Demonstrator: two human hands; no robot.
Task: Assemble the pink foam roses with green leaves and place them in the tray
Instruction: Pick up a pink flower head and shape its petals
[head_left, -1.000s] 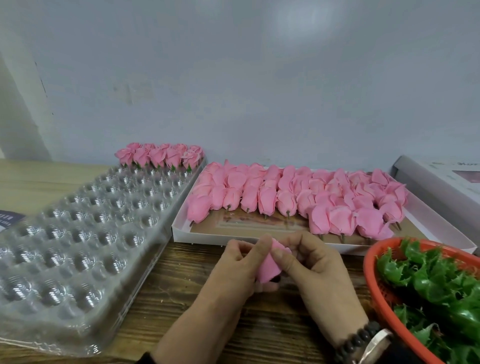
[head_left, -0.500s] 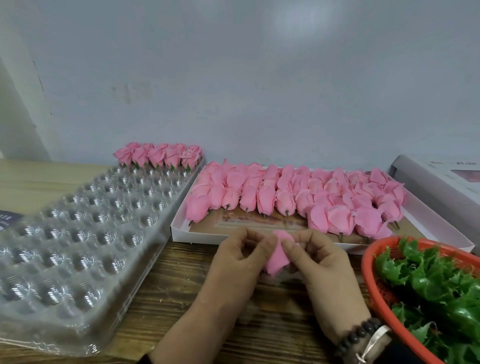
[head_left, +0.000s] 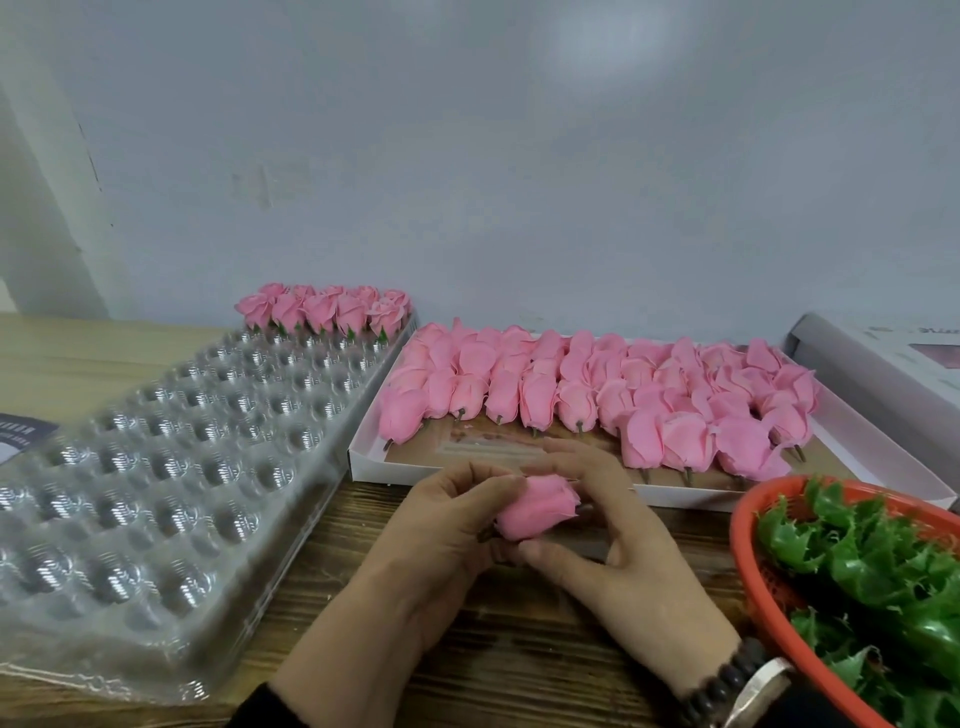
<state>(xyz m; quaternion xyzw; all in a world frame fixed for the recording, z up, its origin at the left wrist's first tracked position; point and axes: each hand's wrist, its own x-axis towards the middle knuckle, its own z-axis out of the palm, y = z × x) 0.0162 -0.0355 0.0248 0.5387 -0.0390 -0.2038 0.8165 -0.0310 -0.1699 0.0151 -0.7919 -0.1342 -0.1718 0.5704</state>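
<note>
Risk noted: both my hands, left (head_left: 441, 525) and right (head_left: 618, 540), pinch one pink foam rose (head_left: 537, 506) above the bench (head_left: 467, 654), short of the tray (head_left: 156, 467); too firm a grip may crease petals, and its stem, seemingly hidden, could miss a leaf (head_left: 857, 561).

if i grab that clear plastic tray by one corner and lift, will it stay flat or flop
The clear tray would probably flex: it looks like thin moulded plastic, and its near edge already sits wavy on the table. It is likely very light, since only one row of finished roses fills the far end. Those roses might tip out if it sags.
</note>
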